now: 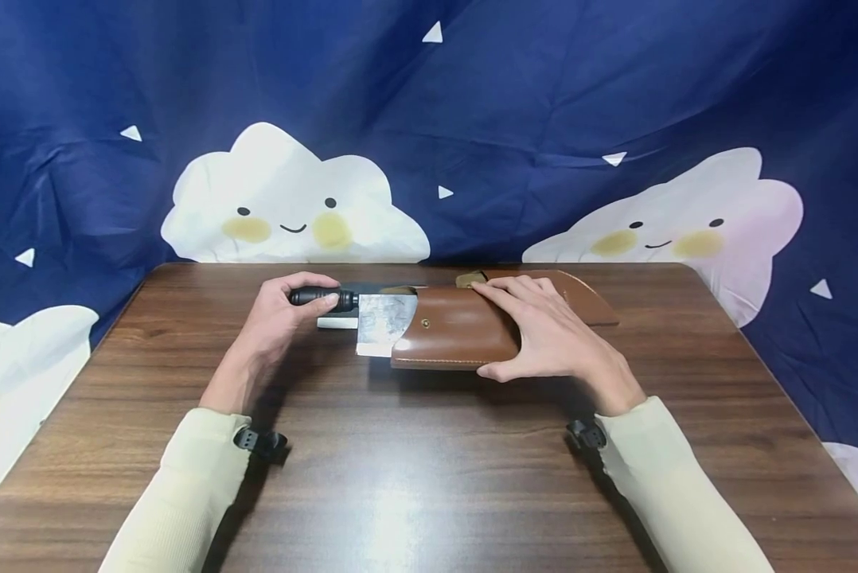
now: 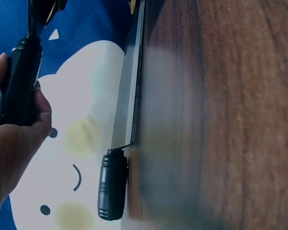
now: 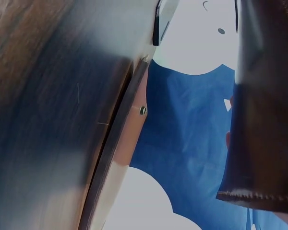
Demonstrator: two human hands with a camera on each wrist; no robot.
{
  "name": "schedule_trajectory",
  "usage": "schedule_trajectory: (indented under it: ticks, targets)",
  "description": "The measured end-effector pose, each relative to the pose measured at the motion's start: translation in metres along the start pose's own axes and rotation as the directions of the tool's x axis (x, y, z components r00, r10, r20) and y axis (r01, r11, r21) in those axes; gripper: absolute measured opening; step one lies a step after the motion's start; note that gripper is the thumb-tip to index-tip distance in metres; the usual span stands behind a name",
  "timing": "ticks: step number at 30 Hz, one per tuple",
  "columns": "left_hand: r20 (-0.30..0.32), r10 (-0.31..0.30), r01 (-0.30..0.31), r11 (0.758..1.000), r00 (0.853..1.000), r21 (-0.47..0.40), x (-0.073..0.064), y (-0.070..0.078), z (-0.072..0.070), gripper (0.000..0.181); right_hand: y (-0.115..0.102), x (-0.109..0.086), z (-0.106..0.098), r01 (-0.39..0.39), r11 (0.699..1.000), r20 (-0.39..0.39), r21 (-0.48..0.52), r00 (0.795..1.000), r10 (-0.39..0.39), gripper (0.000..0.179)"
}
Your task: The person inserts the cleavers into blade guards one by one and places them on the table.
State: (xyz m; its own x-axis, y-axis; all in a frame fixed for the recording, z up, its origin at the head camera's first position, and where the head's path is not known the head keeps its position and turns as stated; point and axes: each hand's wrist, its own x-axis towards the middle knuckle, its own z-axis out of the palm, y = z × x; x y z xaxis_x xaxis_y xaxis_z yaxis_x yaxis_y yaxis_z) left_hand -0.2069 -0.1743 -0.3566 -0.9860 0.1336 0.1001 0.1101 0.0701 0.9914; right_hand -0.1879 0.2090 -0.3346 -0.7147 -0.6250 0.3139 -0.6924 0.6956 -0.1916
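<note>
My left hand grips the black handle of a cleaver, thumb along its near side. Part of the cleaver's wide shiny blade shows; the rest is hidden inside a brown leather sheath with a brass snap. Across the sheath's right part my right hand holds it, thumb at the lower edge and fingers at the upper. Both are raised over the table, as the right wrist view shows with the held sheath. Behind lies a second cleaver, its black handle plain in the left wrist view.
A second brown sheath lies on the wooden table behind my right hand. At the table's far edge hangs a dark blue curtain with smiling clouds.
</note>
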Motion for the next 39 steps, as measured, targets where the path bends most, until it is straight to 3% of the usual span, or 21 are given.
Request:
schedule_trajectory:
  ticks: [24,39]
  targets:
    - [0.013,0.021,-0.02,1.0,1.0,-0.023,-0.002,0.0,0.006,0.019,-0.01,0.012,0.01,0.054,0.998,0.034,-0.039,0.998,-0.053,0.116]
    - [0.029,0.007,-0.005,0.999,1.0,-0.037,-0.003,-0.002,0.007,0.016,-0.011,0.014,0.013,0.087,0.994,-0.007,-0.059,0.996,-0.088,0.114]
